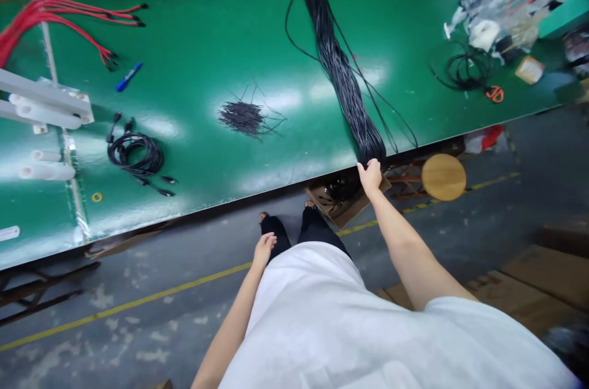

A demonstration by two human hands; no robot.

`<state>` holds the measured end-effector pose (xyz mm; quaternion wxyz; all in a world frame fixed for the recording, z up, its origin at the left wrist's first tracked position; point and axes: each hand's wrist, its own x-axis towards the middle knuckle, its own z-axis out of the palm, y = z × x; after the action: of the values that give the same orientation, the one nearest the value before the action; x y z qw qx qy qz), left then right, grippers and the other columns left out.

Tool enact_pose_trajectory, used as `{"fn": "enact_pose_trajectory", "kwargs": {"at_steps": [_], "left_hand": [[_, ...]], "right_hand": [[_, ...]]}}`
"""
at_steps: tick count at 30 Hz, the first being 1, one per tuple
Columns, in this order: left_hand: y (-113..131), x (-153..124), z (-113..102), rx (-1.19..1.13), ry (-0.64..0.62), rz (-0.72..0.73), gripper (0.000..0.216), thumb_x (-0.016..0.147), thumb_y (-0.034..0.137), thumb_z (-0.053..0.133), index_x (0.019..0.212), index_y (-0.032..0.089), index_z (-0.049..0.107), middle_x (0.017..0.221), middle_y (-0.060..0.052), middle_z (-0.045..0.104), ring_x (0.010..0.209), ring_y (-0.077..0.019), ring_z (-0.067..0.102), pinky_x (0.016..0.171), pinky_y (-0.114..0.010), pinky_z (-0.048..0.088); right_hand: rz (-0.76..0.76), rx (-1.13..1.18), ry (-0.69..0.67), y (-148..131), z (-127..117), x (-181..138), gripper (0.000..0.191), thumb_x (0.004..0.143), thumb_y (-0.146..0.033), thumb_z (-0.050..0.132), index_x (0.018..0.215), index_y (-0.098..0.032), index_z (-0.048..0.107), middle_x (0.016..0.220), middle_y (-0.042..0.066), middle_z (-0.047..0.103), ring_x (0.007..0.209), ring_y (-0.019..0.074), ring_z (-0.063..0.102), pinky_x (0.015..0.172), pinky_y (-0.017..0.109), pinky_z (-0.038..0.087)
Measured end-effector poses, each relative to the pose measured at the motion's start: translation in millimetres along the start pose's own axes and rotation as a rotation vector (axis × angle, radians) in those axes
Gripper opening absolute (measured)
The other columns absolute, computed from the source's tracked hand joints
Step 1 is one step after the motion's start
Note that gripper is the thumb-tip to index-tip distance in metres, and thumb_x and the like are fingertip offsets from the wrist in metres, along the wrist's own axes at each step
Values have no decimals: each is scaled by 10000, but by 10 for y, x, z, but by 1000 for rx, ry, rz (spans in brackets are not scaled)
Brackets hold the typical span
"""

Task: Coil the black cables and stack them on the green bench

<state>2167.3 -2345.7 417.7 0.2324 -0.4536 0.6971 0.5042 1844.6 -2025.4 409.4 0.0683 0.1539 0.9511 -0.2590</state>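
Observation:
A long thick bundle of black cables (pixel 340 64) runs across the green table (pixel 207 51) from its far edge to its near edge. My right hand (pixel 370 175) reaches out to the bundle's near end at the table edge, fingers curled onto the cables. My left hand (pixel 264 250) hangs low beside my leg, holding nothing, fingers loosely bent. Below the bundle's end stands an open cardboard box (pixel 343 199) with dark cables in it.
On the table lie a small pile of short black wires (pixel 246 117), a coiled black cable (pixel 135 154), red wires (pixel 59 18), a blue marker (pixel 128 77), white tubes at the left, orange scissors (pixel 495 94) and clutter at the right. A round wooden stool (pixel 443 177) stands near the box.

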Motion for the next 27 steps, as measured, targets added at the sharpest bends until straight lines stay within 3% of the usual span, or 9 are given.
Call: {"fn": "enact_pose_trajectory", "kwargs": {"at_steps": [4,9,11,15,18,21,23,25,27], "left_hand": [[303,-95,399,5,-127,100,264,854,251,609,1086,188,717,1069,-69,777,994,-201,728,996,-344,536],[784,-64,588,24,-70,208,296,920,270,539,1163,195,688,1227,-71,733,1135,-214,680,1096,-354,462],[913,-70,664,36,-77,240,284,916,265,544,1146,190,694,1227,-73,733,1130,-216,681,1082,-346,471],[956,-142,808,62,-109,277,270,904,262,553,1119,203,706,1220,-60,737,1133,-205,681,1059,-318,483],[844,-221,826,76,-117,258,272,899,252,541,1112,209,705,1171,-58,751,1102,-208,695,1045,-335,497],[751,-301,774,79,-127,224,263,885,243,554,1094,201,708,1125,-79,760,1084,-231,706,1043,-373,504],[791,-376,755,66,-142,215,293,883,237,556,1133,185,700,1144,-106,752,1105,-240,701,1057,-384,500],[950,-493,793,29,-188,285,429,871,249,588,1291,173,634,1291,-141,693,1211,-251,654,1087,-398,483],[1199,-654,906,9,-276,474,668,828,303,681,1460,190,497,1503,-154,535,1386,-279,517,1159,-436,418]], "right_hand": [[-141,-83,-101,-20,-139,64,175,949,-292,512,1016,-156,598,1080,114,582,918,207,558,839,328,413],[-234,-67,-106,-251,-224,340,306,941,-389,542,1145,-164,571,1197,145,549,1019,243,542,840,333,420],[-247,-32,-125,-400,-213,478,275,893,-325,603,1107,-157,569,1185,152,547,1038,255,540,860,347,420],[-239,85,-201,-617,-230,647,115,801,-174,619,887,-172,542,1024,116,558,961,237,549,874,358,417],[-238,228,-262,-655,-401,611,99,831,-227,571,798,-198,482,893,68,538,856,199,538,825,336,428],[-233,399,-394,-618,-756,301,220,890,-414,524,817,-214,470,689,-7,456,607,139,457,624,284,411],[-233,509,-501,-565,-1049,-113,328,915,-554,458,883,-228,476,580,-69,331,463,105,309,478,245,326],[-241,671,-656,-519,-1320,-649,390,925,-642,412,926,-256,465,535,-103,229,402,87,182,387,212,249],[-182,1168,-1108,-525,-1526,-1182,369,911,-627,543,891,-275,435,493,-121,224,362,68,119,320,177,207]]}}
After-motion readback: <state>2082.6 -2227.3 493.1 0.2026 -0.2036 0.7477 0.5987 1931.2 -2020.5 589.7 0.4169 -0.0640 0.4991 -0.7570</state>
